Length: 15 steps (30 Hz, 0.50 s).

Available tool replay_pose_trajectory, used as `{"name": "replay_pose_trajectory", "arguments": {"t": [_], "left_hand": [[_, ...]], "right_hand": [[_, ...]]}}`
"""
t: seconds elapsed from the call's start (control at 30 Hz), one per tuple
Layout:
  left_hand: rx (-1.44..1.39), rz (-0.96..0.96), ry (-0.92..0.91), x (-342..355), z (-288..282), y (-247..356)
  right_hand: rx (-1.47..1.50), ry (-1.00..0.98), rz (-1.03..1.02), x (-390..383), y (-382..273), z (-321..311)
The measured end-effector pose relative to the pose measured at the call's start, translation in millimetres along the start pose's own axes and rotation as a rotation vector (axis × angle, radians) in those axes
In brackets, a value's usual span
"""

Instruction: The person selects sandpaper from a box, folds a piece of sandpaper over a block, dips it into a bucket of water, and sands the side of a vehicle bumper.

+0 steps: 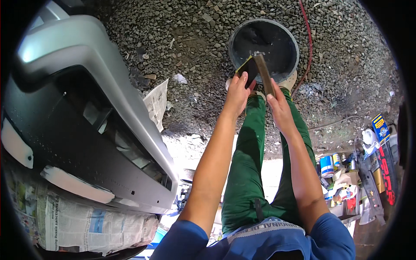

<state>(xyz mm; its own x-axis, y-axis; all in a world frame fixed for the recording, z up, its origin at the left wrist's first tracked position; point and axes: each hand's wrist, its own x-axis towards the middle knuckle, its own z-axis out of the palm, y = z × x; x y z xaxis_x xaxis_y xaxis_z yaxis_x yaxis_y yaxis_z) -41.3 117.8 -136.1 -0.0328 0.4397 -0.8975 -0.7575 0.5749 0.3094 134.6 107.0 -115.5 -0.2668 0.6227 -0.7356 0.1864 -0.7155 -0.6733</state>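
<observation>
Dark yellow-edged sheet [248, 67] gripped by left hand [237, 93], slim brown block [264, 74] grasped in right hand [280, 108]

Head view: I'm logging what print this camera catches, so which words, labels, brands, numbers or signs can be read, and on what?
I won't copy wording, only locate it.
Lower-left newspaper: headline legible, body text too small.
Upper newspaper: too small.
Blue shirt: lettering, partly legible.
Dark strip at right: large red characters, partly legible.
Blue box: blurred.
Blue-white can: too small.
</observation>
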Motion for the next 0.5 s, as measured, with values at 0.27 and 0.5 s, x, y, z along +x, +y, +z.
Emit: {"name": "replay_pose_trajectory", "arguments": {"t": [0.27, 0.5], "left_hand": [[0.006, 0.043, -0.047, 2.6, -0.1, 31.0], [-0.066, 0.038, -0.134, -1.5, 10.9, 26.5]], "right_hand": [[-0.342, 0.076, -0.105, 3.0, 6.7, -1.3], [-0.387, 0.125, -0.241, 7.5, -6.7, 0.7]]}}
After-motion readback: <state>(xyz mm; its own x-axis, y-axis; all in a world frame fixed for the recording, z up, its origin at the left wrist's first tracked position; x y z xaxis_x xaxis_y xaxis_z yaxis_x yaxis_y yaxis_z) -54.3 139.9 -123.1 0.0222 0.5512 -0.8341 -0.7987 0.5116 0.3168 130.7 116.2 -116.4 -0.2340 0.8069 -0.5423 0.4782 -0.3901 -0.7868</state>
